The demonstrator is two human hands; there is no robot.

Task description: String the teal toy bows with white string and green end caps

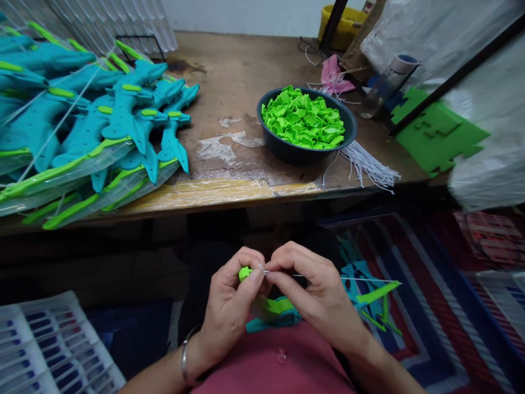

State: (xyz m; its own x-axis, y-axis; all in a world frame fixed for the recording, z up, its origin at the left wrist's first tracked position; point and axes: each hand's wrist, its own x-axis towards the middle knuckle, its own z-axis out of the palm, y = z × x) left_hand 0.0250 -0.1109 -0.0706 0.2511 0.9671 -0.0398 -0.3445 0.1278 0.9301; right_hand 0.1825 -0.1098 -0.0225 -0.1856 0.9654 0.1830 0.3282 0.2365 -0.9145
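Head view | left hand [234, 298]: thumb and finger pinched on small bright-green plastic piece [245, 273] | right hand [314, 287]: fingertips closed on thin white cord [361, 279], just beside piece | teal-and-green plastic toy [283, 305]: below both hands

Upper body: shirt [250, 364], dusky red, plain fabric. Fastener: one round button [281, 356], close to the shirt in colour, positioned on the front. Lower body: trousers [199, 293], dark; detail lost in shadow. Left wrist: bracelet [184, 358], silver-coloured, narrow, rigid band with a glossy metallic surface. Left hand [233, 306] and right hand [309, 287]: bare, five-fingered, nails short where visible. Forearms [377, 361]: bare up to the picture edge.
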